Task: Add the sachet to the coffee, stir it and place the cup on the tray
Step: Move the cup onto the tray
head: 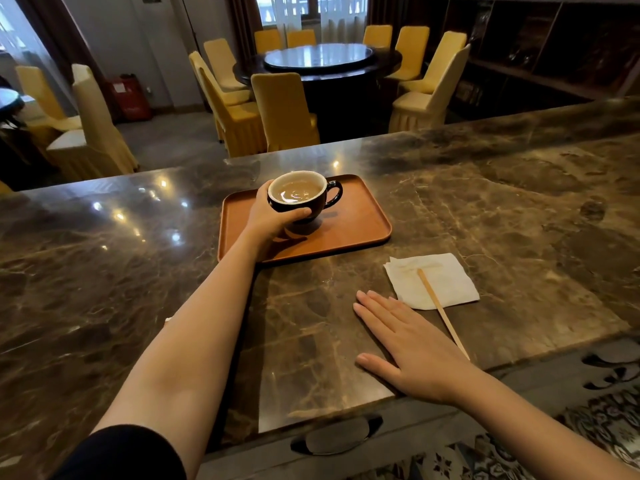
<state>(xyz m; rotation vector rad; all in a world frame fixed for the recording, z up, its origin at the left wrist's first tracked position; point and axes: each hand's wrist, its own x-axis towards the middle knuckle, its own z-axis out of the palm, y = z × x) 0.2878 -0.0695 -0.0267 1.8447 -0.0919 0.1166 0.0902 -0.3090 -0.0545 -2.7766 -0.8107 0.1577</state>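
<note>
So the left hand [273, 216] is wrapped around the dark glazed ceramic cup of milky coffee [299, 197], gripping the body with the handle pointing to 3 o'clock, probably steadier than hooking one finger. The cup sits over the middle of the rounded orange-brown wooden tray [360, 220]; can't tell if it's touching down yet. That arm's stretched out toward 12. The right hand [412, 344] is empty, lying flat with fingers spread on the brown marble counter [519, 220], beside the thin wooden stir stick [441, 310] parked on a white paper napkin [433, 282] at 2 o'clock.
</note>
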